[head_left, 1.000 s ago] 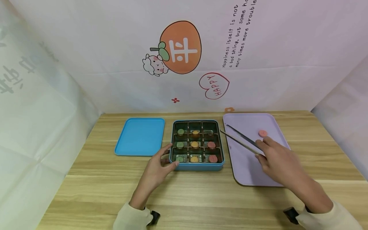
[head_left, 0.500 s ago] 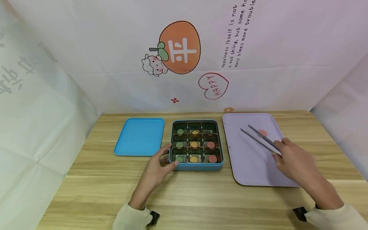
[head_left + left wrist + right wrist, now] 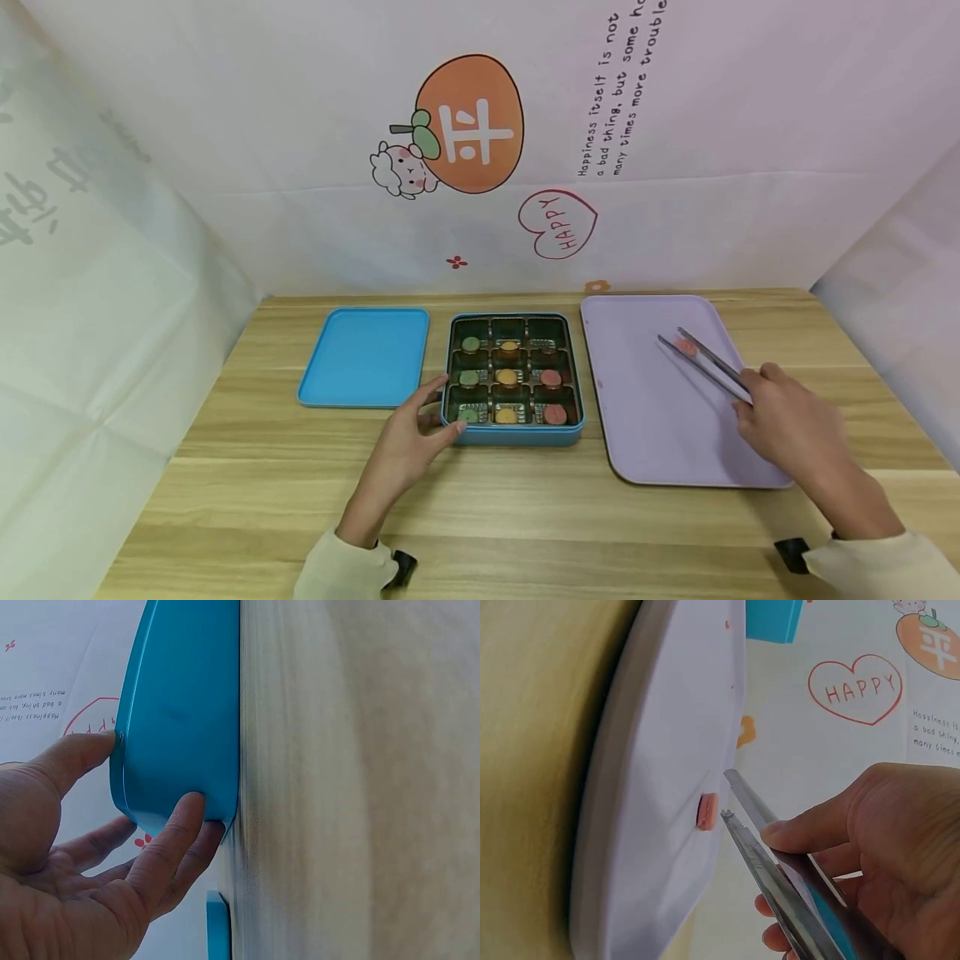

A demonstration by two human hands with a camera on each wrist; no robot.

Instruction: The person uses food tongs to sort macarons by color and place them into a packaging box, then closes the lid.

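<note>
My right hand [image 3: 787,421] holds metal tongs [image 3: 763,868] over the lilac tray [image 3: 652,433]. Their serrated tips stand apart, close around a pink macaron [image 3: 707,812] lying on the tray. At the front left corner of a blue square tin [image 3: 517,435], my left hand [image 3: 405,443] grips with the thumb on the front rim and fingers along the left side. Dividers split the tin into small compartments. Green macarons [image 3: 468,379] fill the left column, yellow macarons [image 3: 507,377] the middle one, and two pink macarons [image 3: 551,379] sit in the right column's middle and front compartments.
Left of the tin lies a flat blue lid [image 3: 363,357] on the wooden table [image 3: 495,517]. A white printed cloth [image 3: 315,233] hangs behind the table, and the tray's left edge runs close beside the tin.
My right hand has moved the tongs rightward across the tray, from beside the tin to the pink macaron. The left hand and the tin stay where they were.
</note>
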